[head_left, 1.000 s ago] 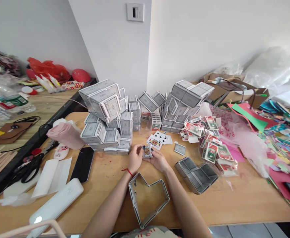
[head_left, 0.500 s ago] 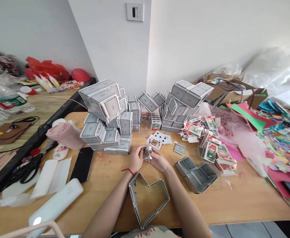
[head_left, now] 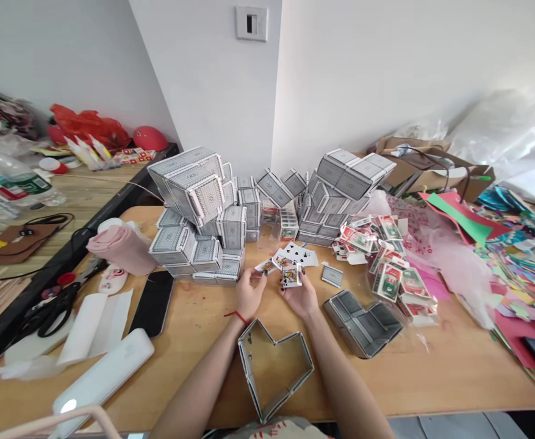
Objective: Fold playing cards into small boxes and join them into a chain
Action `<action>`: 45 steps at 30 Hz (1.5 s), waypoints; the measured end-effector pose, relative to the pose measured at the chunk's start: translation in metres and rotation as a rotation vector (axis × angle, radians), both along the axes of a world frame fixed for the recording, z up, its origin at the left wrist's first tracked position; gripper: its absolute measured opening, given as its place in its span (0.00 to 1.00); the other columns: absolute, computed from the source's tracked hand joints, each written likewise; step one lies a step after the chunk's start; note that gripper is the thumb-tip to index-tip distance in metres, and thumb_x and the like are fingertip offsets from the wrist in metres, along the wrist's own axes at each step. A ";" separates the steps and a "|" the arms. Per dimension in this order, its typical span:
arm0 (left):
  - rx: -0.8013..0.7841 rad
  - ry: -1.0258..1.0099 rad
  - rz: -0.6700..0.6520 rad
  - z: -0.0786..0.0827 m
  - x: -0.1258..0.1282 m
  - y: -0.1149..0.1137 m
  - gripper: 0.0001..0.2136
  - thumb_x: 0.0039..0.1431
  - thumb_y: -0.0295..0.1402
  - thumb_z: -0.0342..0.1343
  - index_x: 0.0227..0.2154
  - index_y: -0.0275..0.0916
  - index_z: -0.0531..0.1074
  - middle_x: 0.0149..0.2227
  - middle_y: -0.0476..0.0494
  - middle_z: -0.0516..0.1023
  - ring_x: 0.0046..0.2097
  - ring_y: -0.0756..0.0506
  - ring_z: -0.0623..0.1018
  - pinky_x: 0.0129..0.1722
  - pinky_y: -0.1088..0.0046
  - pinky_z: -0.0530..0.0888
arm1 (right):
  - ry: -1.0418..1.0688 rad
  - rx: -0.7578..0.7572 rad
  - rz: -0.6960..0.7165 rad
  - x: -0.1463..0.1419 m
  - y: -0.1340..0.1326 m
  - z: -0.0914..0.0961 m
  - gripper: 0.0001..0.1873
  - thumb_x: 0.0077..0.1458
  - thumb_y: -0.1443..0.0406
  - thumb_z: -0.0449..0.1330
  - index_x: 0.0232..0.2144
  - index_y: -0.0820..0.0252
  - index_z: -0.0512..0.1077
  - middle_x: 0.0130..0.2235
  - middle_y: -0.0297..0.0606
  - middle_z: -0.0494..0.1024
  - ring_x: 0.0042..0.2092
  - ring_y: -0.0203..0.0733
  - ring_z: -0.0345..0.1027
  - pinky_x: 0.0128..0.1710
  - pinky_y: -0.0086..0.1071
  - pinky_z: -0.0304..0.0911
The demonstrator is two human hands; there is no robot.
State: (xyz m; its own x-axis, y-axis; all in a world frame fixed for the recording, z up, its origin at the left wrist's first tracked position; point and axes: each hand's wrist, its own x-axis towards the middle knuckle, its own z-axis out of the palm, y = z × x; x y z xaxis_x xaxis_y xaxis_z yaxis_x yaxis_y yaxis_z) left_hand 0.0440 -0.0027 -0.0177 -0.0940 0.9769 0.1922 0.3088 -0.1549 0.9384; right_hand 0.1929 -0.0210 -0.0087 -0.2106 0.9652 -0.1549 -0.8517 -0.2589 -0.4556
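My left hand (head_left: pixel 249 296) pinches a playing card (head_left: pixel 264 266) with a picture face at its fingertips, beside the loose face-up cards (head_left: pixel 302 254). My right hand (head_left: pixel 301 299) is closed around a small stack of playing cards (head_left: pixel 290 276), its top one a face card. Between my forearms stands a heart-shaped frame (head_left: pixel 310 369) made of joined cards, open in the middle. To the right of my right hand lies a heart-shaped card box (head_left: pixel 363 323), and a single grey-backed folded card (head_left: pixel 332 275) is just behind it.
Stacked grey card boxes stand in a left pile (head_left: pixel 189 244) and a right pile (head_left: pixel 335 201). Red card packets (head_left: pixel 390 280) lie to the right. A phone (head_left: pixel 152 305), a white power bank (head_left: pixel 102 381), scissors (head_left: pixel 61 308) and a pink roll (head_left: pixel 123 247) occupy the left side.
My hands were together around the small card stack; they have moved apart. A card is now at my left fingertips by the loose cards, while the stack stays in my right hand.
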 end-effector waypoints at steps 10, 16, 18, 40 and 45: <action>0.229 0.251 -0.288 0.026 0.001 -0.008 0.03 0.48 0.31 0.53 0.23 0.37 0.65 0.48 0.41 0.65 0.43 0.46 0.71 0.40 0.69 0.70 | -0.235 0.054 -0.199 -0.011 -0.002 0.003 0.15 0.45 0.61 0.60 0.39 0.52 0.69 0.41 0.33 0.72 0.36 0.36 0.66 0.34 0.30 0.61; 0.177 0.311 -0.398 0.021 0.002 -0.012 0.07 0.48 0.32 0.54 0.19 0.37 0.64 0.49 0.41 0.66 0.31 0.51 0.71 0.29 0.72 0.70 | -0.559 0.070 -0.236 -0.017 0.000 -0.001 0.18 0.42 0.60 0.61 0.39 0.54 0.69 0.39 0.35 0.73 0.36 0.40 0.65 0.35 0.32 0.60; 0.177 0.329 -0.384 0.019 0.002 -0.012 0.07 0.47 0.32 0.55 0.19 0.37 0.64 0.49 0.41 0.65 0.26 0.54 0.69 0.26 0.73 0.70 | -0.575 0.063 -0.247 -0.017 0.001 -0.004 0.18 0.43 0.60 0.61 0.39 0.54 0.69 0.40 0.35 0.73 0.36 0.40 0.65 0.35 0.32 0.60; 0.268 0.508 -0.318 0.010 0.002 -0.013 0.01 0.47 0.30 0.54 0.24 0.38 0.67 0.48 0.42 0.65 0.32 0.50 0.72 0.35 0.70 0.71 | -0.706 0.141 -0.226 -0.020 0.000 -0.004 0.17 0.43 0.61 0.61 0.38 0.54 0.67 0.38 0.35 0.71 0.39 0.40 0.64 0.40 0.33 0.59; 0.276 0.533 -0.315 0.010 0.002 -0.013 0.01 0.47 0.29 0.53 0.24 0.38 0.67 0.49 0.42 0.64 0.33 0.50 0.72 0.37 0.69 0.71 | -0.699 0.157 -0.224 -0.020 -0.001 -0.001 0.17 0.42 0.62 0.61 0.38 0.54 0.66 0.38 0.35 0.71 0.39 0.39 0.64 0.39 0.32 0.59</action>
State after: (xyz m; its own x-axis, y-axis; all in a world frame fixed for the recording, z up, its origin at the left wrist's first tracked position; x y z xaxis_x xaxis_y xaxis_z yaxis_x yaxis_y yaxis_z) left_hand 0.0460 -0.0158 -0.0081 0.3641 0.8503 0.3799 0.6189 -0.5257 0.5835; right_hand 0.1731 -0.0225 -0.0096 0.0907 0.9952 -0.0374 -0.3749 -0.0007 -0.9271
